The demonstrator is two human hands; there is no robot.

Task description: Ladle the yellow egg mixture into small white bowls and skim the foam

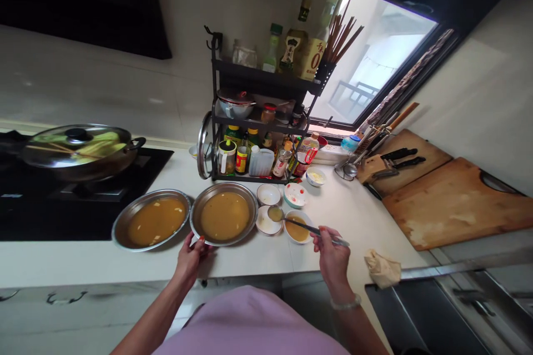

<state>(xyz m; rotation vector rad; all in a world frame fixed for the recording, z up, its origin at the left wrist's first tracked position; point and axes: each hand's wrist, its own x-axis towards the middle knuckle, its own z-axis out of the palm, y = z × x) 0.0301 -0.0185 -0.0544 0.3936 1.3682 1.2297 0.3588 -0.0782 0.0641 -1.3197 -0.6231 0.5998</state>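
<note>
My right hand (pixel 334 258) is closed round the handle of a ladle (pixel 302 224). The ladle's bowl carries yellowish liquid and is over a small white bowl (pixel 266 228). Under the ladle's handle stands another white bowl (pixel 310 238) with orange-brown liquid. My left hand (pixel 190 258) grips the near rim of a round metal dish (pixel 254 216), thumb at the edge and fingers partly hidden below. Brown broth with small pale bits fills this dish. To its left, a second metal dish (pixel 117 233) holds similar broth with pale pieces.
A lidded pan (pixel 79 155) of green vegetables sits on the black stove at left. Behind the bowls stands a black rack (pixel 260 125) with bottles and jars. Knives in a wooden block (pixel 372 168), cutting boards (pixel 458 205), a cloth (pixel 383 269) and the sink (pixel 410 310) are at right.
</note>
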